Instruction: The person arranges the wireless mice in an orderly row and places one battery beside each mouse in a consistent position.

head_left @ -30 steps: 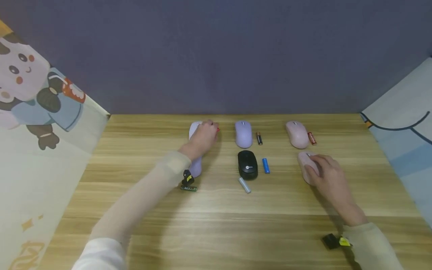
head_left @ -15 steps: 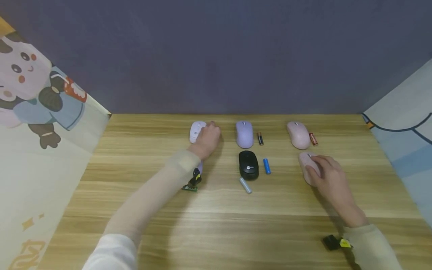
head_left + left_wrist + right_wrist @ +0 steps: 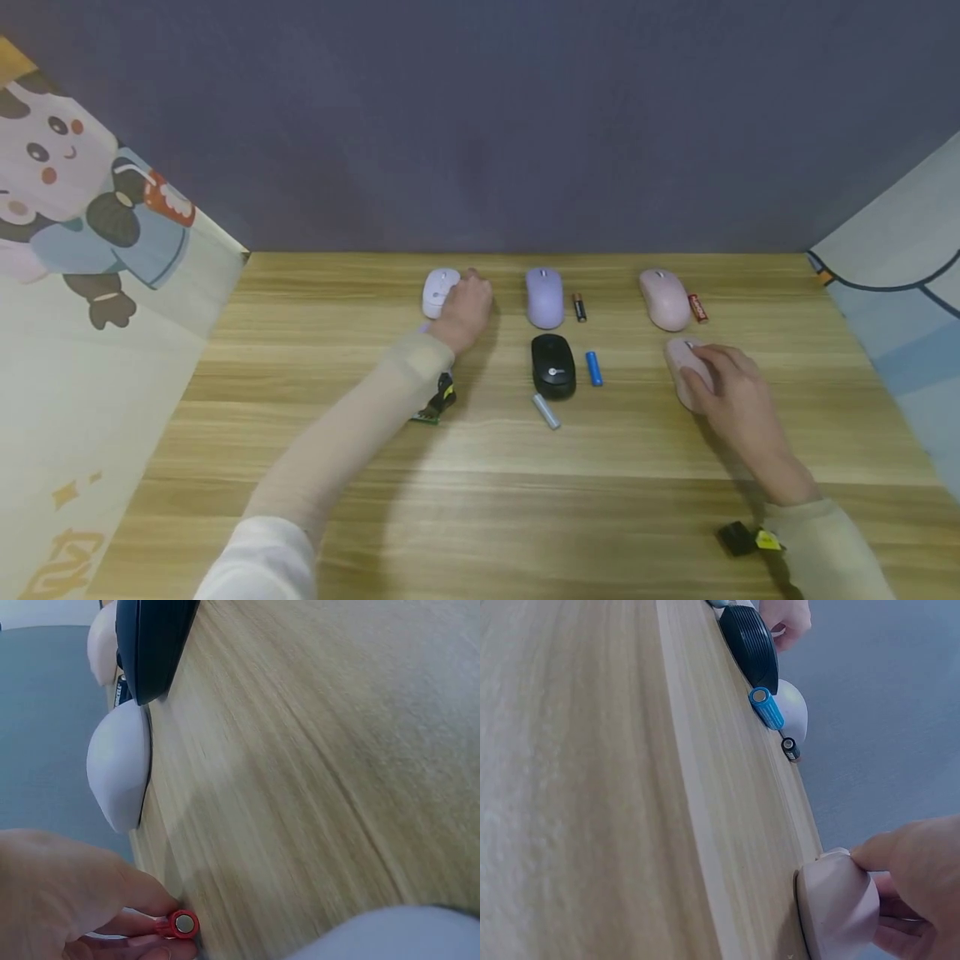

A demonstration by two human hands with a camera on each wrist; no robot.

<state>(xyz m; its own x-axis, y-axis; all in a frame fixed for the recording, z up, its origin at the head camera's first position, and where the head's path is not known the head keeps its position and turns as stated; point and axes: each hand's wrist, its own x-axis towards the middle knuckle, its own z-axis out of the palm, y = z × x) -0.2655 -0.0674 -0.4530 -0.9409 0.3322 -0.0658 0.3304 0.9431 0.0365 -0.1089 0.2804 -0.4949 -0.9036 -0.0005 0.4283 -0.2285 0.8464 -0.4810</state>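
Observation:
My left hand [image 3: 467, 312] is just right of a white mouse [image 3: 437, 293] at the back left of the table. In the left wrist view its thumb and fingers pinch a red battery [image 3: 184, 923], end toward the camera, close over the wood. My right hand [image 3: 738, 400] grips the sides of a pale pink mouse [image 3: 681, 377] that sits on the table, its thumb on the near side. Under my left forearm a purple mouse is mostly hidden, and a green battery [image 3: 426, 419] shows partly below the wrist camera.
A lavender mouse [image 3: 544, 298] stands beside a black battery [image 3: 580, 307]. In front sit a black mouse [image 3: 553, 367], a blue battery [image 3: 593, 368] and a silver battery [image 3: 546, 412]. Behind my right hand are a pink mouse [image 3: 665, 300] and another red battery [image 3: 697, 308]. A dark wall [image 3: 525, 125] borders the back.
My left hand has shifted slightly to the right, uncovering more of the white mouse, while its forearm now covers more of the purple mouse and green battery. The right hand stays on its mouse.

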